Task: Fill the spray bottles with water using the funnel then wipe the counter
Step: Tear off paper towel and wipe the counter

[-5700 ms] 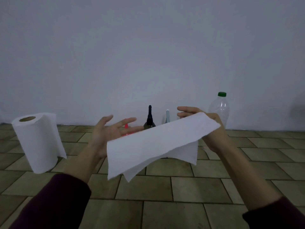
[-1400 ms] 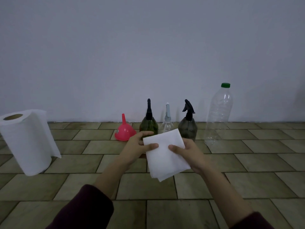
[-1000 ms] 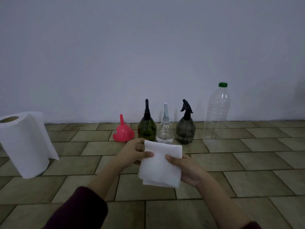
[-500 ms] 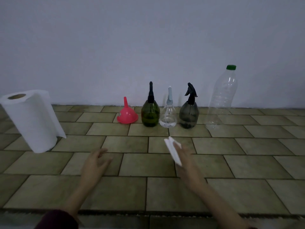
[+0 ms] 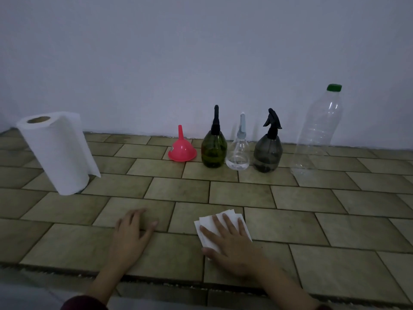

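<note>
Right hand [image 5: 232,240] flat on towel [image 5: 220,228], fingers straight and spread, pressing the folded sheet onto counter [image 5: 312,229] near the front edge. Towel directly under the palm and fingers, its folded corners poking out ahead and to the left of the fingertips. Left hand [image 5: 130,236] also flat, fingers relaxed, on bare tile just to the left, apart from the towel. Bottles [image 5: 213,148] and funnel [image 5: 182,151] well ahead of both hands by the wall, so open tile ahead and to either side for a sweep; right hand plainly the one to wipe. Half a second ago: towel held edge-up above the tiles, left hand hovering; now both down.
</note>
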